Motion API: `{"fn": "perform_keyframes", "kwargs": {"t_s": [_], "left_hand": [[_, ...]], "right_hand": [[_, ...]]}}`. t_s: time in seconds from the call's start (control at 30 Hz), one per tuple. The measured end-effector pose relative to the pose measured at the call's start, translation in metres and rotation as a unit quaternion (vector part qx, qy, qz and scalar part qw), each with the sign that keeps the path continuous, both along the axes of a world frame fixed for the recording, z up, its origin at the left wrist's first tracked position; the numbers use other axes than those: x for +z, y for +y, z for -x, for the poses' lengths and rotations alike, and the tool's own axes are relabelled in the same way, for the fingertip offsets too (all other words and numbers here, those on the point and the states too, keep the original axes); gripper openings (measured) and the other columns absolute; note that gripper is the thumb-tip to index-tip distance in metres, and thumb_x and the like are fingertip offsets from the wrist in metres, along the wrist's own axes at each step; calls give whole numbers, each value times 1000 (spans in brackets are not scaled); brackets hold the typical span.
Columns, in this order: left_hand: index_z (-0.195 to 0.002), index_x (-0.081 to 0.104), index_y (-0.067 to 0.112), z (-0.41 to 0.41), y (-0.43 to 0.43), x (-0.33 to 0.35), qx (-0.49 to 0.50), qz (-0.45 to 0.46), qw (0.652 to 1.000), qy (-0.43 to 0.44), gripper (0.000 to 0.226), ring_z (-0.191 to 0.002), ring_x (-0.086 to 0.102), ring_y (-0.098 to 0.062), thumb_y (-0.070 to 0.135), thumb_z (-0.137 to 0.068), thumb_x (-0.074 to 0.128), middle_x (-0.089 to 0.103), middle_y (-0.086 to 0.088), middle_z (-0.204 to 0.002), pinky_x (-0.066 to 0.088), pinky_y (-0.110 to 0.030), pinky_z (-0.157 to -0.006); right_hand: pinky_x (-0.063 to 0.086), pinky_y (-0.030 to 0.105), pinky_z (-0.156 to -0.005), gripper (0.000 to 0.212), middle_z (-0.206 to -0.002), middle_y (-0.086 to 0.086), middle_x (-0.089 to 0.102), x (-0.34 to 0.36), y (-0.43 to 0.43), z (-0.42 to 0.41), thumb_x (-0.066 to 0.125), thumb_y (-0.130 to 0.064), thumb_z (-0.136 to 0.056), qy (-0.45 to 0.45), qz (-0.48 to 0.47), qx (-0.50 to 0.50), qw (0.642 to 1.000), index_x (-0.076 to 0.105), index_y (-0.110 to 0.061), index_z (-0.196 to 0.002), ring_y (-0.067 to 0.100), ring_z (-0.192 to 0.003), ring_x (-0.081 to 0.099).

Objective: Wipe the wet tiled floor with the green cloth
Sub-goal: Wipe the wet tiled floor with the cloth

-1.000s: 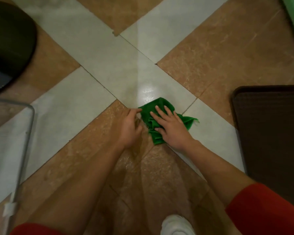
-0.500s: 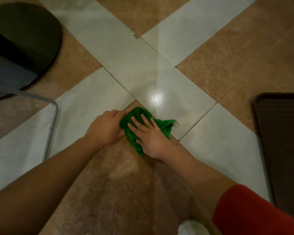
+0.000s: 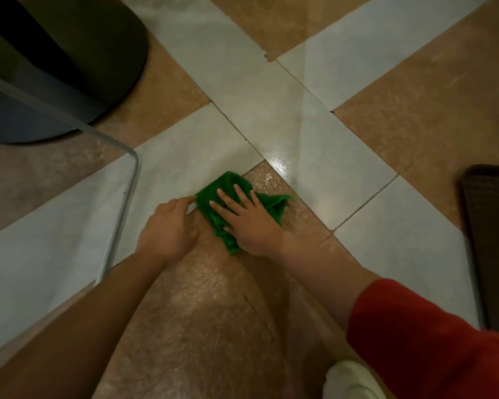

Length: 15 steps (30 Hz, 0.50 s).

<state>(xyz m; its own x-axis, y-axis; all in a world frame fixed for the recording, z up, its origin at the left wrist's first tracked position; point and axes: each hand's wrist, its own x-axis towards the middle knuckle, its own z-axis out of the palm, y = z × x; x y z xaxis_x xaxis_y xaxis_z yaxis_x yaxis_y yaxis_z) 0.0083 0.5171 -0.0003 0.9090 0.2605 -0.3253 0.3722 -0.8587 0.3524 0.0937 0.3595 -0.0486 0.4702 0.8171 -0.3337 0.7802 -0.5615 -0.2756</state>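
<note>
Green cloth (image 3: pixel 228 184): one, bunched on the wet tiled floor (image 3: pixel 300 133) where brown and pale tiles meet. Two hands: right hand (image 3: pixel 251 223) flat on it, fingers spread; left hand (image 3: pixel 167 228) pinches its left corner. One dark mat (image 3: pixel 493 226) at right.

no readable text, no labels, no brands, no numbers

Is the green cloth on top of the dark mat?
No, the green cloth lies on the tiled floor, well apart from the dark mat.
</note>
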Motion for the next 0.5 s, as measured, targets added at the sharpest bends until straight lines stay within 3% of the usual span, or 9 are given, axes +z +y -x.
{"fn": "perform_keyframes", "kwargs": {"t_s": [0.13, 0.37, 0.5], "left_hand": [[-141, 36, 15, 25, 6, -6, 45, 15, 999, 5, 61, -124, 40, -30, 21, -86, 60, 45, -13, -139, 33, -36, -102], [-142, 33, 15, 44, 11, -7, 80, 18, 997, -17, 65, -126, 38, -30, 20, -84, 62, 43, -13, -140, 33, -36, -101], [-142, 32, 16, 39, 7, -7, 125, 33, 991, -40, 63, -123, 40, -29, 24, -87, 59, 46, -13, -136, 35, -39, -99]], "right_hand": [[-14, 40, -114, 56, -159, -5, -6, -1, -7, -2, 26, -39, -102, -10, -3, 84, 996, 1, -30, -151, 25, -145, -14], [-12, 43, -114, 60, -158, -1, -14, 7, 31, -9, 27, -35, -102, 11, 38, -54, 998, -7, -27, -151, 29, -144, -18], [-12, 43, -114, 60, -158, 0, -14, 11, 53, 9, 27, -33, -102, -3, 47, 38, 998, -6, -26, -151, 30, -144, -17]]}}
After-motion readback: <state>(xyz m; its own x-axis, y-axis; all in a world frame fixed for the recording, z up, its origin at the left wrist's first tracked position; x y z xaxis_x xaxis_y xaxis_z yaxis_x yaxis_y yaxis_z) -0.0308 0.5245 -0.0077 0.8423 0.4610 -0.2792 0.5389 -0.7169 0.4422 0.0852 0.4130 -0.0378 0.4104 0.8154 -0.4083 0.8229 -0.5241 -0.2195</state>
